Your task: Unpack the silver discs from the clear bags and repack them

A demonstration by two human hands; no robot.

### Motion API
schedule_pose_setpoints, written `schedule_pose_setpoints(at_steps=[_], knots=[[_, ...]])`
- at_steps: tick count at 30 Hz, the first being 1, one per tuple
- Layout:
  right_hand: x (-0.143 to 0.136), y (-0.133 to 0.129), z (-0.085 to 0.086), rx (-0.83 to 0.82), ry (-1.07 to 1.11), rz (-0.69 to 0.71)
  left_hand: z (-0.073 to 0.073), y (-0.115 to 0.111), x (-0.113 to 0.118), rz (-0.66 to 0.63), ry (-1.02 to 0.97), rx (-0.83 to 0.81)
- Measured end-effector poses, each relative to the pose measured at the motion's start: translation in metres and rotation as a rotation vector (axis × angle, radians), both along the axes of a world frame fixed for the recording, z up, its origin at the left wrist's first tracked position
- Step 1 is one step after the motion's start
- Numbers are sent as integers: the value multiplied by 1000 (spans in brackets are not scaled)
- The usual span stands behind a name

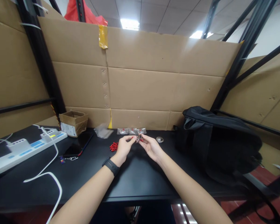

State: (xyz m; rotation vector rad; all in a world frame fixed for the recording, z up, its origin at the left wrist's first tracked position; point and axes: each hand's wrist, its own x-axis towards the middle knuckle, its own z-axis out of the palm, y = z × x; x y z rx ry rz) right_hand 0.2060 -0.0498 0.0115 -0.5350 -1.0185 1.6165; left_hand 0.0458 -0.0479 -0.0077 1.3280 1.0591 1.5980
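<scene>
Above the middle of the black table, both hands meet at a small round metal piece (138, 138), held on edge. My left hand (124, 150), with a dark watch on its wrist, pinches it from the left, and a hint of red shows at the fingertips. From the right, my right hand (151, 147) grips the same piece between thumb and fingers. A pile of small red pieces (113, 147) lies just left of my left hand. Behind the hands are several clear packets (131, 131) with round metal parts inside. A loose metal disc (160, 139) rests beyond my right hand.
A black bag (219, 143) fills the table's right side. On the left are a white power strip (28, 151) with cables, a dark phone or tablet (78, 145), a small open cardboard box (74, 123) and clear plastic bags (103, 131). Cardboard walls (142, 90) enclose the back.
</scene>
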Motion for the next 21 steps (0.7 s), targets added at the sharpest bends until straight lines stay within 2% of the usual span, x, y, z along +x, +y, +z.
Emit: schedule_pose_setpoints(at_steps=[4,12,16,18,21], knots=[[-3,-2,-1,3,-25,6,1,-2,-1,-57,-78,-42],[-1,-9,-1,-50,-47,62,2,-2,0,-75,-7,-27],[1,-8,7,-29,-32,0,2,5,-2,23,24,24],[8,-3,10,-40,-19,-65,0,10,-4,93,148,29],[26,7,15,-47,35,-175,-5,12,-4,126,597,40]])
